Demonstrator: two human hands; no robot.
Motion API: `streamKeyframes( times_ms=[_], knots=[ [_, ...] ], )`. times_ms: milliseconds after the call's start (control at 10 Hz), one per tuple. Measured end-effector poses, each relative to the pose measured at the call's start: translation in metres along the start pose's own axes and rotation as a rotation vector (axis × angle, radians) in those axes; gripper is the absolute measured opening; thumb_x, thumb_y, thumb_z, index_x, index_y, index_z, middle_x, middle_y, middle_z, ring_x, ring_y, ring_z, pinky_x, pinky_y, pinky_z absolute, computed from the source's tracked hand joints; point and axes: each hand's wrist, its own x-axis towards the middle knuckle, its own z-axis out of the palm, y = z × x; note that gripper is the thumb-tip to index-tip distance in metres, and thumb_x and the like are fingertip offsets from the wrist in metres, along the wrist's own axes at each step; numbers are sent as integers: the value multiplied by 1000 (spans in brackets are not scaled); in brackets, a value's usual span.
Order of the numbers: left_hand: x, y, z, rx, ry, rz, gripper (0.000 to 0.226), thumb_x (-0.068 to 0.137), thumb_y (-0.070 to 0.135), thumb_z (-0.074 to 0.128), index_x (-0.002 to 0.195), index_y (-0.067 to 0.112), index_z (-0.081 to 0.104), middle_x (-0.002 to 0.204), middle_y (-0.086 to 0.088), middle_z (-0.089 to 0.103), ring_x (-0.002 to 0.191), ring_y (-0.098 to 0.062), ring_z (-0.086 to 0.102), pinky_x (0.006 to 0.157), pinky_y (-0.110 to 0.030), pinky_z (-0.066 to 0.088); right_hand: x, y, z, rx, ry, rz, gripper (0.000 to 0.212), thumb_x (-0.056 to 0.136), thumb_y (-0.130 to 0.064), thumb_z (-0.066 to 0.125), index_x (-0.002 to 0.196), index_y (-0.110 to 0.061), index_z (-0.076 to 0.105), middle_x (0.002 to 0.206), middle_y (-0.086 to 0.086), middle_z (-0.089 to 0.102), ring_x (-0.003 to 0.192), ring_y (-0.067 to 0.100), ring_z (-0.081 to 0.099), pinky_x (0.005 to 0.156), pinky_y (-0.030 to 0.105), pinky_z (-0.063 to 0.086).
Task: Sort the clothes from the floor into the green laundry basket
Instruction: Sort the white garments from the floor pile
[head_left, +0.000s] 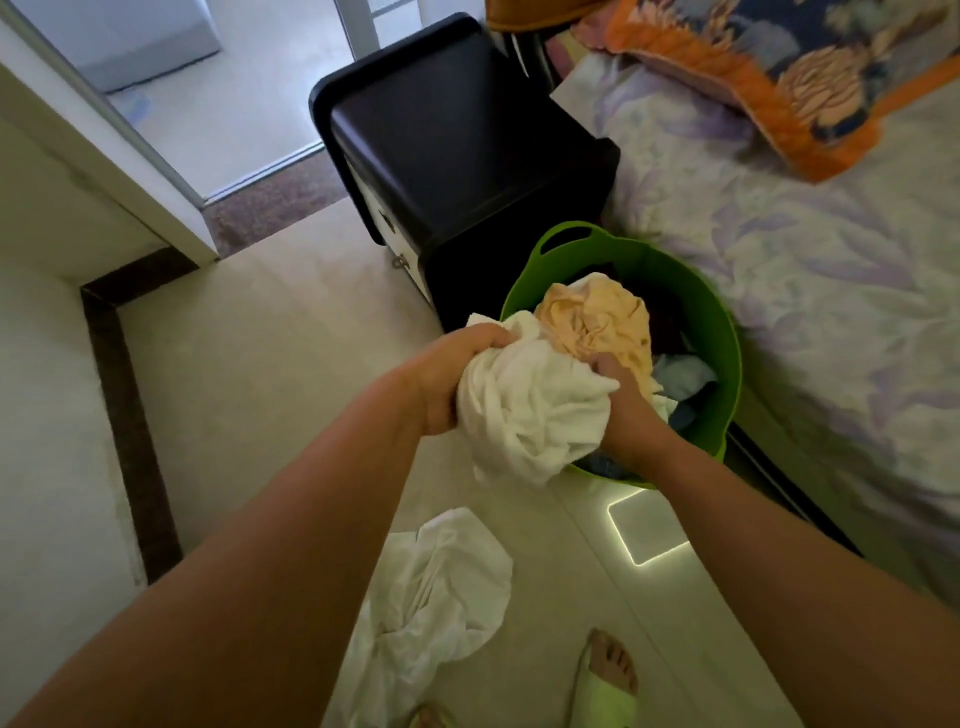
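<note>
Two bunched garments, one white and one pale orange, clutched over the near rim of the one green laundry basket by left hand and right hand, one more white cloth lying on the floor.

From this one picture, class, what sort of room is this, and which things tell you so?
Most likely a bedroom at home. A bed with a flowered sheet and a pillow fills the right side, and a dark bedside cabinet stands beside it.
</note>
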Motion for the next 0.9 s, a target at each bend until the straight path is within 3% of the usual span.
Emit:
streamKeyframes(
  times_ms=[100, 200, 300, 400, 500, 600, 700, 900],
  knots=[
    [31, 7, 23, -308, 73, 72, 37, 91, 48, 56, 113, 20, 66, 112, -8, 71, 106, -29, 65, 96, -45, 49, 5, 4, -34, -45, 1, 106, 59, 81, -15, 64, 135, -6, 44, 114, 3, 54, 108, 18, 54, 78, 7, 45],
    [61, 7, 41, -475, 264, 134, 40, 91, 49, 57, 121, 22, 60, 121, -7, 66, 109, -27, 62, 97, -44, 50, 21, 23, -58, 15, 128, 196, 59, 79, -26, 67, 133, -17, 45, 109, -7, 52, 110, 16, 56, 81, 18, 42],
    [86, -1, 55, -264, 431, 141, 64, 90, 45, 57, 146, 23, 35, 136, -2, 51, 110, -21, 54, 95, -39, 46, 40, 52, -67, -67, 375, 338, 58, 71, -43, 60, 119, -15, 43, 115, 7, 58, 107, 32, 58, 82, 36, 44],
    [109, -15, 70, 90, 433, 127, 77, 87, 48, 57, 151, 32, 18, 147, -3, 40, 126, -30, 46, 106, -46, 39, 59, 80, -62, -52, 375, 594, 73, 80, -41, 65, 136, -12, 28, 137, 18, 44, 118, 38, 51, 88, 42, 44],
    [127, -22, 91, 503, 334, 248, 81, 94, 37, 55, 154, 32, 1, 154, -1, 29, 134, -28, 39, 98, -33, 37, 77, 97, -55, -157, 183, 607, 109, 79, -47, 69, 152, -26, -9, 157, 16, 8, 139, 41, 26, 109, 50, 35],
    [158, -32, 104, 921, 234, 280, 94, 82, 50, 56, 151, 40, -7, 162, -2, 0, 144, -32, 21, 106, -40, 35, 90, 103, -50, -415, 182, 386, 101, 84, -45, 64, 149, -40, -13, 160, 8, -15, 145, 41, 8, 111, 56, 28],
    [173, -38, 108, 1331, 243, 195, 97, 87, 44, 61, 148, 44, -14, 160, 0, -21, 147, -38, -4, 114, -54, 25, 98, 102, -43, -612, 165, 224, 84, 93, -40, 53, 148, -46, -10, 159, 1, -23, 147, 38, -5, 112, 65, 17],
    [211, -42, 102, 1524, 182, 61, 119, 74, 49, 76, 143, 50, -21, 153, 8, -35, 143, -42, -20, 107, -68, 25, 122, 134, -28, -636, -37, 382, 76, 97, -44, 44, 150, -42, -11, 160, 0, -16, 145, 43, -7, 108, 72, 10]
  ],
)
